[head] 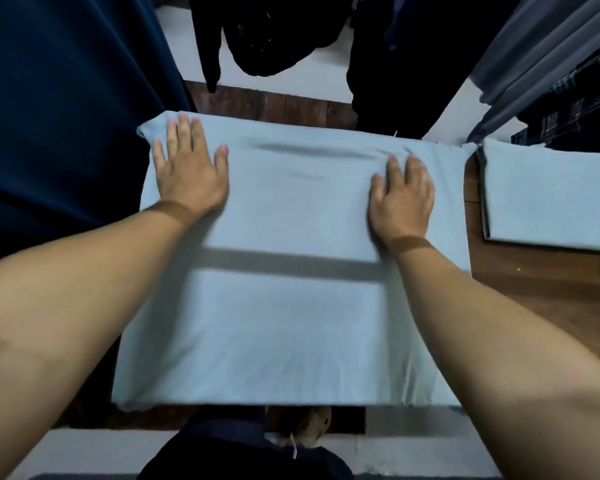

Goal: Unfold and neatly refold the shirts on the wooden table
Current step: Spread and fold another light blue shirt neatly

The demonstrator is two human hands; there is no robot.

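A light blue shirt (291,306) lies spread flat over the wooden table (520,285), filling the middle of the view. My left hand (187,168) presses flat on its far left corner, fingers straight and spread. Near the far right part of the shirt my right hand (402,195) rests palm down, fingers lying on the cloth beside a long crease. A second light blue shirt (548,199) sits folded in a neat rectangle at the right of the table.
Dark blue cloth (66,116) hangs at the left, black garments (395,64) at the back, grey and plaid clothes (568,81) at the back right. Bare wood shows right of the spread shirt. My dark clothing (239,452) is below the table's near edge.
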